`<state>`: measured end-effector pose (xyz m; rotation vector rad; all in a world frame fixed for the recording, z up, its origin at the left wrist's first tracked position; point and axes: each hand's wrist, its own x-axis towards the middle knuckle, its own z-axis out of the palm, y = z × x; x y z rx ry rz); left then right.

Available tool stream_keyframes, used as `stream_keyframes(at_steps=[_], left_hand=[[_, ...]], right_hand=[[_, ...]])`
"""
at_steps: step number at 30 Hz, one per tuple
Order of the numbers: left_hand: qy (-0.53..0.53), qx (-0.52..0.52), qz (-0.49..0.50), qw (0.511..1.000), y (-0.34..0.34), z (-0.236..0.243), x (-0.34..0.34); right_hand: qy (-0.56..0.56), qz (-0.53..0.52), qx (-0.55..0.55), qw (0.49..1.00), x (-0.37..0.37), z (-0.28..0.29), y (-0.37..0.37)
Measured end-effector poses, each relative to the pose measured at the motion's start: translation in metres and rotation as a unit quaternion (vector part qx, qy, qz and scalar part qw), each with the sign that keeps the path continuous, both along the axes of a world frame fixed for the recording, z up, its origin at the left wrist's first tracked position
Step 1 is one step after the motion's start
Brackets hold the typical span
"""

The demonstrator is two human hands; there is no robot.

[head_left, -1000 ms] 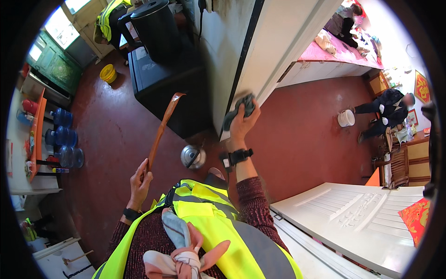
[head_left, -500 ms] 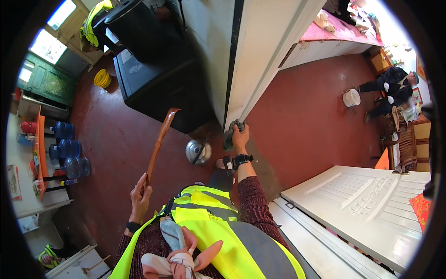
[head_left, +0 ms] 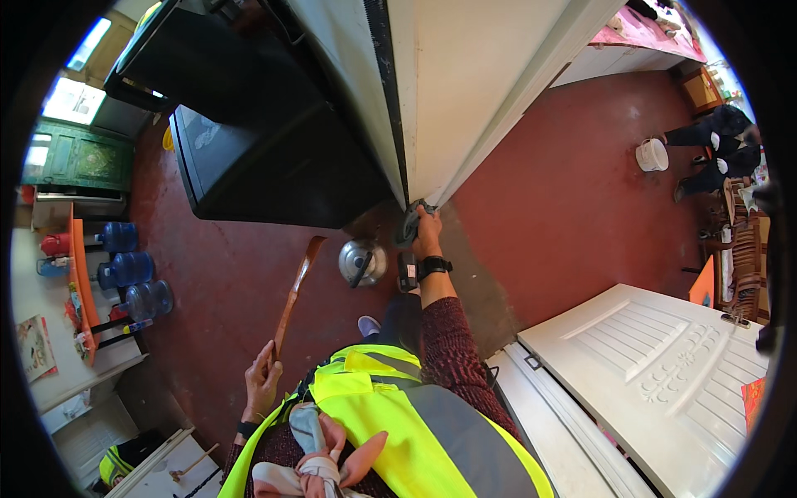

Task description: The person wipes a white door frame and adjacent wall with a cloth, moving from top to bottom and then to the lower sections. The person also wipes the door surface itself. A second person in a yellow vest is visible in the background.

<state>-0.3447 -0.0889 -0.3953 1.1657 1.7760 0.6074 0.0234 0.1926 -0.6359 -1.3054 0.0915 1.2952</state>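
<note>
My left hand is closed around the lower end of a long brown wooden stick. The stick has a flattened, curved tip and points up and away from me over the floor. In my right hand is a bunched dark grey cloth, pressed against the low end of the white door frame. A round silver kettle with a dark handle stands on the floor, left of my right wrist.
A large black boxy appliance stands left of the frame. Blue water bottles line the orange-edged shelf at left. A white panelled door spreads across the lower right. Beyond, a person is near a white bucket.
My view has shifted closer to the door frame. The stick's tip sits lower, and my left hand has moved slightly right and down. My right hand still holds the cloth at the frame.
</note>
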Motion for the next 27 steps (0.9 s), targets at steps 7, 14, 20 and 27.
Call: stream_keyframes(at_steps=[7, 14, 20, 27], left_hand=[[-0.004, -0.011, -0.034, 0.999, 0.004, -0.002, 0.006], [-0.007, 0.019, -0.104, 0.994, 0.013, -0.009, 0.012], [-0.029, 0.030, -0.086, 0.995, 0.012, -0.015, 0.002], [0.013, -0.001, -0.041, 0.999, 0.003, -0.013, -0.001]], right_hand=[[-0.002, 0.086, 0.083, 0.993, 0.020, 0.088, -0.008], [0.065, 0.163, 0.231, 0.957, 0.057, 0.220, -0.023], [0.033, 0.082, 0.305, 0.948, 0.093, 0.196, -0.029], [0.084, -0.004, 0.158, 0.984, 0.048, 0.041, -0.001]])
